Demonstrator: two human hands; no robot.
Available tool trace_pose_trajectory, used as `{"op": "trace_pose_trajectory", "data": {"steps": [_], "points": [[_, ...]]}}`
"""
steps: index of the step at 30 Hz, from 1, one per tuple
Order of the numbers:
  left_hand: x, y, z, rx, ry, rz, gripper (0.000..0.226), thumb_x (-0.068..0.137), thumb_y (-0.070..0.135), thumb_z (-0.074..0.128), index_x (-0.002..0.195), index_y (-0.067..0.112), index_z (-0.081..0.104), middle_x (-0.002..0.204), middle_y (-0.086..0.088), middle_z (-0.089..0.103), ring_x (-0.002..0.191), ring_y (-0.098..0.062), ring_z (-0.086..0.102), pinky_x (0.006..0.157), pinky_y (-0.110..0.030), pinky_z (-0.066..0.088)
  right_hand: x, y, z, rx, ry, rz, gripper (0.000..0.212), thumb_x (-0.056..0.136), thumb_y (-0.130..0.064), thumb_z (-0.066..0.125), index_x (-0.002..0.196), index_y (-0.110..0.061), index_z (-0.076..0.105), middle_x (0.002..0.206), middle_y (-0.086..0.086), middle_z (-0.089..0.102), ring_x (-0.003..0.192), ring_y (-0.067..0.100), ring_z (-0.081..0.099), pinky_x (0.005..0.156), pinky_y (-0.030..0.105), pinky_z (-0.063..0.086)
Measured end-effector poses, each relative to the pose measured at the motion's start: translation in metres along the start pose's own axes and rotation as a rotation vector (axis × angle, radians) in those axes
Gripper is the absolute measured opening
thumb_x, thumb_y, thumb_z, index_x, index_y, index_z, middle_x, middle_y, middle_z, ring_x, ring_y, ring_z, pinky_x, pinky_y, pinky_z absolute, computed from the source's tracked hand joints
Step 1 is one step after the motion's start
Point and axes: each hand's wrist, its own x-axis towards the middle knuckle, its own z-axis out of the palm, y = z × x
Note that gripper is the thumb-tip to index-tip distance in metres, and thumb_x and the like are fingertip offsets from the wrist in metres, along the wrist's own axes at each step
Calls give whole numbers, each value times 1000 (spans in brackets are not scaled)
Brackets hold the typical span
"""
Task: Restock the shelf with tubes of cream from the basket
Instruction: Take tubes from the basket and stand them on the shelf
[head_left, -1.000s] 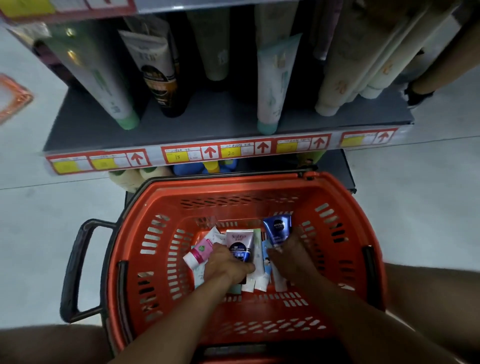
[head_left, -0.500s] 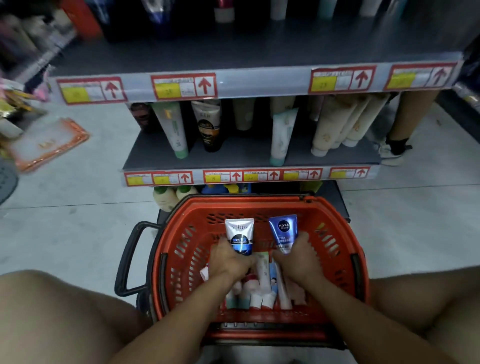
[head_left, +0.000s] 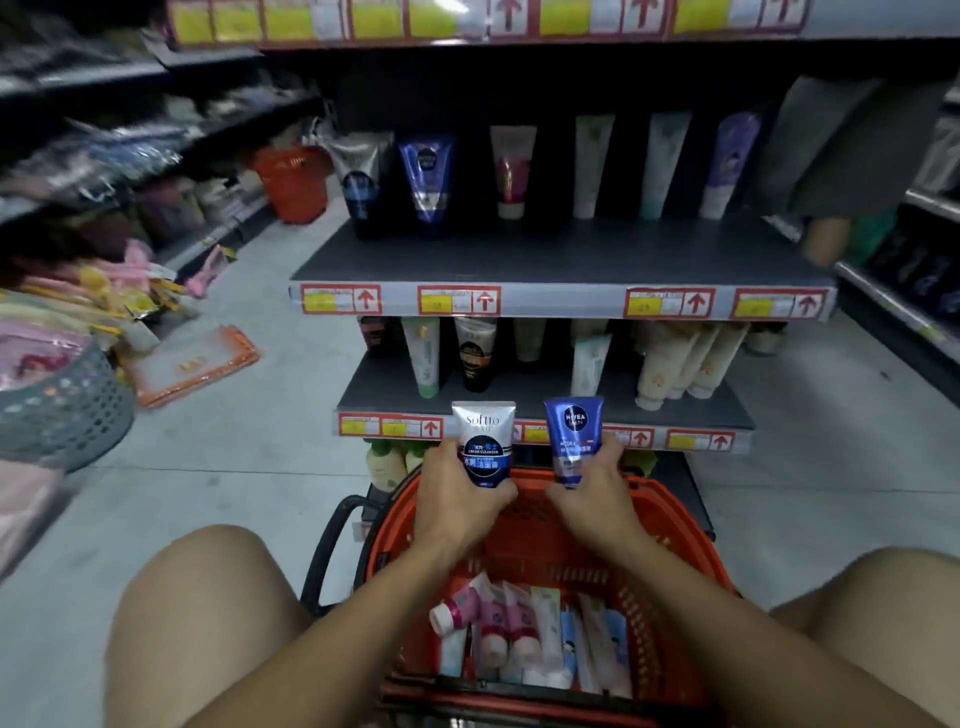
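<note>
We hold one tube in each hand above the far rim of the orange basket (head_left: 691, 551), both tubes upright with their crimped ends up. Our left hand (head_left: 457, 499) has its fingers (head_left: 498, 493) curled and pinching the lower part of the white Softto tube (head_left: 484, 441); our right hand (head_left: 592, 493) wraps its fingers (head_left: 608, 457) around the base of the blue Nivea tube (head_left: 574, 436). The two tubes stand just beside each other, apart, in front of the lower shelf (head_left: 519, 395) and its strip of red-and-yellow price tags (head_left: 696, 440). More tubes of cream (head_left: 524, 629), pink, white and pale blue, lie side by side on the basket floor near us. On the middle shelf (head_left: 561, 260) a row of tubes stands at the back, among them what looks like a matching grey-white tube (head_left: 358, 182) and a blue tube (head_left: 427, 176), though blur makes their labels hard to read. To the left a grey mesh basket (head_left: 67, 410) sits on the floor (head_left: 234, 457), and our bare knees frame the orange basket on either side.
</note>
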Motion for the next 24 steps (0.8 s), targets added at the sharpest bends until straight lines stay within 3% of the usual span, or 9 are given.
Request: {"op": "trace_pose_trajectory", "data": {"steps": [2, 6, 10, 13, 17, 24], "points": [[0, 13, -17, -13, 34, 35, 43, 56, 38, 85, 91, 24, 63, 89, 4, 67, 75, -8, 66, 59, -28, 56, -2, -17, -6, -27, 31, -64, 74, 81, -9, 74, 131, -22, 21, 101, -2, 64, 81, 9, 65, 61, 23, 50], [2, 35, -50, 4, 107, 75, 50, 65, 35, 87, 102, 21, 58, 100, 3, 56, 83, -7, 55, 63, -18, 41, -5, -45, -16, 26, 121, -155, 82, 77, -14, 81, 137, -28, 27, 115, -5, 60, 92, 5, 64, 67, 17, 47], [5, 46, -76, 26, 152, 128, 57, 66, 38, 88, 111, 21, 58, 105, 3, 53, 91, -9, 56, 77, -27, 54, -6, -69, -21, 65, 163, -216, 87, 75, -21, 85, 139, -35, 28, 120, -5, 62, 101, 11, 66, 85, 33, 57], [9, 47, -91, 13, 198, 142, 62, 65, 40, 88, 117, 23, 58, 109, 4, 59, 95, -12, 61, 81, -34, 59, -5, -87, -21, 60, 195, -228, 86, 74, -24, 87, 138, -32, 30, 117, -8, 61, 102, 14, 65, 89, 37, 55], [16, 49, -105, 7, 245, 169, 74, 68, 38, 91, 130, 20, 55, 117, 3, 61, 102, -12, 63, 84, -27, 57, -1, -107, -22, 40, 183, -207, 72, 75, -28, 88, 127, -27, 38, 102, -16, 55, 100, 14, 62, 87, 34, 52], [35, 57, -127, -10, 314, 174, 75, 68, 40, 92, 130, 23, 53, 119, 5, 66, 99, -11, 66, 77, -22, 57, 17, -133, -15, 26, 157, -236, 68, 73, -28, 90, 118, -32, 39, 100, -16, 55, 94, 10, 60, 83, 30, 52]]}}
